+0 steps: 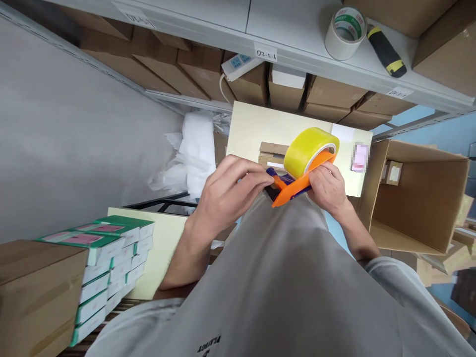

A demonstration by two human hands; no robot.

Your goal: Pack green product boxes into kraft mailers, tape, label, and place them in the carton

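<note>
A tape dispenser (pixel 292 191) with an orange side plate and dark blue parts is held in front of my body. It carries a wide roll of yellow packing tape (pixel 308 148), tilted toward the upper right. My right hand (pixel 329 187) is wrapped round the dispenser's right end. At its front end, my left hand (pixel 232 191) has thumb and fingers pinched together on the dispenser; whether the loose tape end lies between them cannot be made out. Behind the dispenser, small brown cardboard pieces (pixel 273 148) lie on a cream tabletop (pixel 245 124).
An open cardboard box (pixel 416 238) stands at the right. Green-and-white boxes (pixel 107 267) are stacked at the left beside a large carton (pixel 40 292). A shelf (pixel 290 29) above holds a tape roll (pixel 345 32) and a black-and-yellow handled tool (pixel 386 51). White foam wrap (pixel 200 148) hangs behind.
</note>
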